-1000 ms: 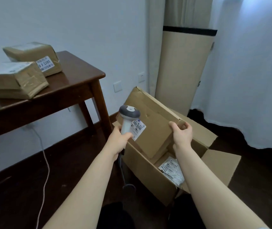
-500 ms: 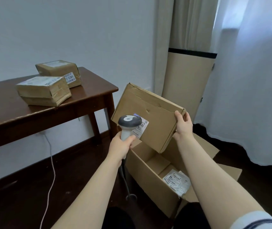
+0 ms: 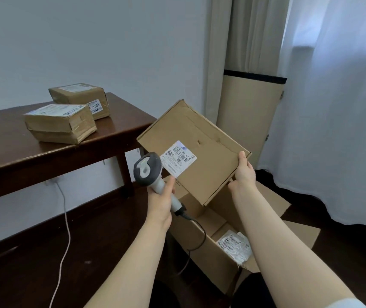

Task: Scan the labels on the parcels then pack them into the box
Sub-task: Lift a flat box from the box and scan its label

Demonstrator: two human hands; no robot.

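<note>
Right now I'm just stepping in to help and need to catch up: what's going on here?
A person is scanning parcels. The left hand aims a scanner at the label on a flat parcel, which the right hand holds tilted above the open box on the floor. One labelled packet already lies inside. Two parcels remain on the table.

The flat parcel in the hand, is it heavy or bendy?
Probably light: the right hand alone holds the flat parcel up by one corner, tilted above the box. Likely stiff too, since its cardboard face stays flat with no sag. The thin shape might twist out of that corner hold if bumped by the scanner.
</note>
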